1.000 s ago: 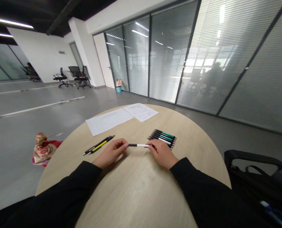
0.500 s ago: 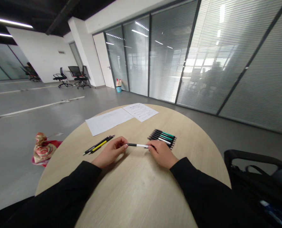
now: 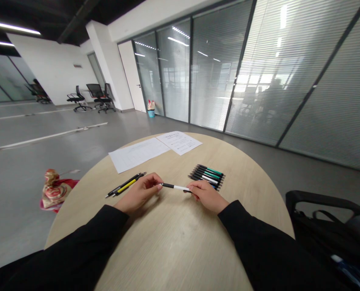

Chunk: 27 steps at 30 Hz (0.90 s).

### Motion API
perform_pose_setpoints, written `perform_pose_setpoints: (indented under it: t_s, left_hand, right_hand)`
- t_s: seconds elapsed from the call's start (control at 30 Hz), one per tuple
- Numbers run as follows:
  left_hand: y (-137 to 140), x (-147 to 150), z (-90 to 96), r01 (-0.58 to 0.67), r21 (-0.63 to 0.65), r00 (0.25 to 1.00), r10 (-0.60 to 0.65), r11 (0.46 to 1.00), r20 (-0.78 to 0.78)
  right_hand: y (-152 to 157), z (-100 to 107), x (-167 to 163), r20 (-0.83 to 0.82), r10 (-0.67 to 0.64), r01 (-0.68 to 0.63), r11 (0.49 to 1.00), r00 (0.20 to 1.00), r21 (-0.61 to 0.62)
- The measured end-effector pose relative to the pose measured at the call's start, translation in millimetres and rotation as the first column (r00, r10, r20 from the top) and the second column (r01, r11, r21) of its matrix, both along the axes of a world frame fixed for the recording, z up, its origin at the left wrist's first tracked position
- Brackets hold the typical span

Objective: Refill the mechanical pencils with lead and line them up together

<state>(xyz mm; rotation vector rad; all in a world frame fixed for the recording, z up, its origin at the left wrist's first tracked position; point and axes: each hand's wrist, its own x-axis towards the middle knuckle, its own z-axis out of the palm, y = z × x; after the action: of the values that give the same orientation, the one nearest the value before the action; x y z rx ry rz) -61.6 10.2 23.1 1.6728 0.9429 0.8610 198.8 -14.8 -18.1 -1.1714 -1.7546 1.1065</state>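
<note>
A white pen with a black grip (image 3: 175, 187) spans the gap between my two hands, just above the table. My left hand (image 3: 142, 190) pinches its tip end between thumb and finger. At the other end, my right hand (image 3: 206, 195) has its fingers closed on the white barrel, where a dark clip shows. Several pens (image 3: 208, 173) in green, white, blue and black lie in a neat row just beyond my right hand. Beside my left hand rest a yellow pen (image 3: 126, 185) and a black pen (image 3: 121, 186), side by side.
Two printed paper sheets (image 3: 140, 153) lie at the far side of the round wooden table (image 3: 180, 238). A chair (image 3: 325, 200) stands close on the right. A red and beige bag (image 3: 56, 190) sits on the floor at left.
The pen's right end has dipped a little and its clip now shows below the barrel. My right fingers have shifted slightly on it; the left hand still pinches the tip end.
</note>
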Motion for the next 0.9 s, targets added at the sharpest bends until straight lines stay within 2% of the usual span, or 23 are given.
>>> perform_pose_setpoints:
  t_s: [0.1,0.17,0.23,0.37,0.5,0.67,0.9]
  left_hand:
    - [3,-1,-4.0,-0.032,-0.047,0.995,0.036,0.998,0.097]
    - [6,-1,-8.7,-0.053,-0.104,0.979,0.072,0.993,0.189]
    - [9,-2,-13.1,-0.073,-0.162,0.952,0.118,0.984,0.283]
    - [11,-1,-15.0,-0.086,-0.247,0.911,0.177,0.965,0.373]
    - [6,2,-9.4,-0.051,-0.315,0.908,0.175,0.948,0.38]
    - [-3,9,-5.4,0.013,-0.332,0.923,0.116,0.943,0.367]
    - [-9,16,-7.5,0.057,-0.298,0.954,0.036,0.953,0.299]
  right_hand:
    - [-4,-1,-4,-0.128,0.028,-0.042,0.994,0.991,-0.104]
    - [-11,4,-8,-0.189,0.064,-0.073,0.996,0.98,-0.043]
    - [-21,13,-12,-0.174,0.116,-0.106,0.992,0.978,0.061]
    - [-40,29,-22,0.032,0.206,-0.208,0.95,0.978,0.233]
    - [-50,30,-30,0.261,0.233,-0.322,0.867,0.937,0.381]
    - [-51,19,-33,0.467,0.157,-0.384,0.811,0.87,0.442]
    - [-53,17,-39,0.606,0.121,-0.459,0.771,0.786,0.442]
